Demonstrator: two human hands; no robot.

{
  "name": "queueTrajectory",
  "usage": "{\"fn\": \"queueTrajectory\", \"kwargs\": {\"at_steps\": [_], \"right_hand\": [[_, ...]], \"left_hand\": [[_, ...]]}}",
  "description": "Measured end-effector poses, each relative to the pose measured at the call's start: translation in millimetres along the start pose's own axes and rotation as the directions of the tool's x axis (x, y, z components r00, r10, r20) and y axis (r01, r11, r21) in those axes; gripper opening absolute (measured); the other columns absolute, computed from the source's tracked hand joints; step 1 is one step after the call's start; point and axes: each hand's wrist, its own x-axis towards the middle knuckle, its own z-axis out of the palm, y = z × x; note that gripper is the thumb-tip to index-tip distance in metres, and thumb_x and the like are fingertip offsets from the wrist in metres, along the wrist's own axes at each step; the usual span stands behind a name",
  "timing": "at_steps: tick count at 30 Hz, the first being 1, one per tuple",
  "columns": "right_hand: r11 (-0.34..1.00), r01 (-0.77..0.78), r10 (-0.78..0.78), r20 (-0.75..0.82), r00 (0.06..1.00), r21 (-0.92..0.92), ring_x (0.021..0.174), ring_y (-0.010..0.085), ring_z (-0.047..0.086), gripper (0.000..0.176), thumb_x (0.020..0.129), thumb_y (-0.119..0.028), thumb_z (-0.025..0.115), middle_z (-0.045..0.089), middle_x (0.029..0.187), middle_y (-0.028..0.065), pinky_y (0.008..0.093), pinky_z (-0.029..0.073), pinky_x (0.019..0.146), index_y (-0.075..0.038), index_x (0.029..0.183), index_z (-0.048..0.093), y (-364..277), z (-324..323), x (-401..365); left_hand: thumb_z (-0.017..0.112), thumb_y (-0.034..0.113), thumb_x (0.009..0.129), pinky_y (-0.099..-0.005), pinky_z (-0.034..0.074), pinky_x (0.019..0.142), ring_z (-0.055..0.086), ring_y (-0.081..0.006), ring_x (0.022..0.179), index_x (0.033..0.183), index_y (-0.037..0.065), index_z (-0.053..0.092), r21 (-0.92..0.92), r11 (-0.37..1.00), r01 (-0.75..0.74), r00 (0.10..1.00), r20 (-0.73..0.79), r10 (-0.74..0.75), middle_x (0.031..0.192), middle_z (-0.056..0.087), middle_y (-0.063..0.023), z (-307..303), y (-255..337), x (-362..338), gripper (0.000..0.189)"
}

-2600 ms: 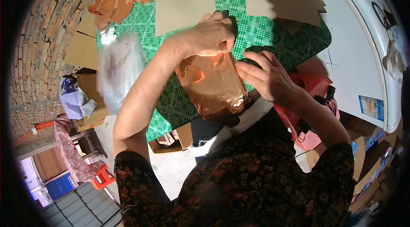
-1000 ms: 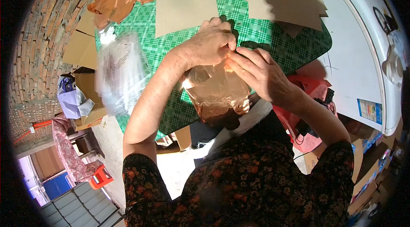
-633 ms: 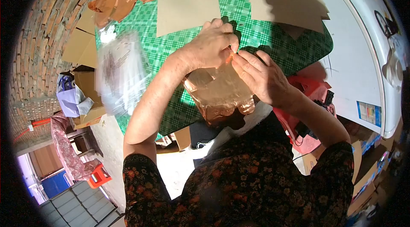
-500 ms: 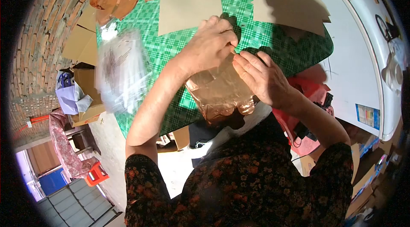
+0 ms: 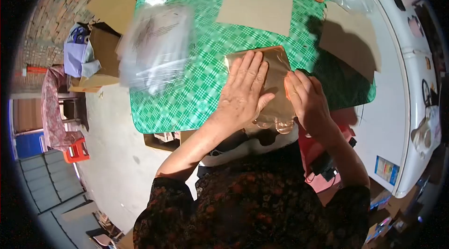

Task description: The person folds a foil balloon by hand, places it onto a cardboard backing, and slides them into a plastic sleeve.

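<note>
Middle of copper foil bag (image 5: 276, 61) beneath left hand (image 5: 243, 91) and right hand (image 5: 306, 101); blurry clear plastic bundle (image 5: 154, 47) nearby.

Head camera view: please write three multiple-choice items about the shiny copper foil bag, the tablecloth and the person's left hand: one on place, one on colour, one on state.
1. Where does the shiny copper foil bag lie?
A. on the floor
B. flat on the checked tablecloth, under the left hand and the right hand
C. on a chair

2. What colour is this tablecloth?
A. red
B. blue
C. green

3. How is the left hand held?
A. open, palm down
B. clenched in a fist
C. raised in the air

Answers: 1 B, both hands rest on it; 2 C, green and white checks show; 3 A, its fingers lie spread on the bag.
</note>
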Motion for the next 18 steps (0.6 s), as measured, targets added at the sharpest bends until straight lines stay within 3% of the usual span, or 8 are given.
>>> {"fn": "queueTrajectory", "kwargs": {"at_steps": [9,18], "right_hand": [[1.0,-0.015,0.015,0.013,1.0,0.001,0.135,0.0341,0.053,0.047,0.091,-0.008,0.065,0.06,0.141,0.0214,0.0485,0.044,0.111,0.01,0.134,0.061,-2,1,2],[0.999,0.011,-0.011,0.005,1.0,0.051,0.134,0.0352,0.053,0.049,0.089,-0.004,0.065,0.059,0.141,0.0224,0.0491,0.045,0.11,0.011,0.135,0.059,1,2,1]], "left_hand": [[0.06,0.052,0.102,-0.0618,0.019,0.129,0.024,-0.049,0.158,0.159,0.0,0.043,0.056,0.997,0.062,0.997,-0.041,-0.059,0.167,0.03,-0.0315,9,-11,-10,0.079],[0.059,0.058,0.102,-0.0608,0.021,0.129,0.022,-0.0495,0.158,0.164,0.003,0.036,0.077,0.992,0.096,0.995,-0.033,-0.094,0.168,0.028,-0.0318,16,-14,-15,0.086]]}}
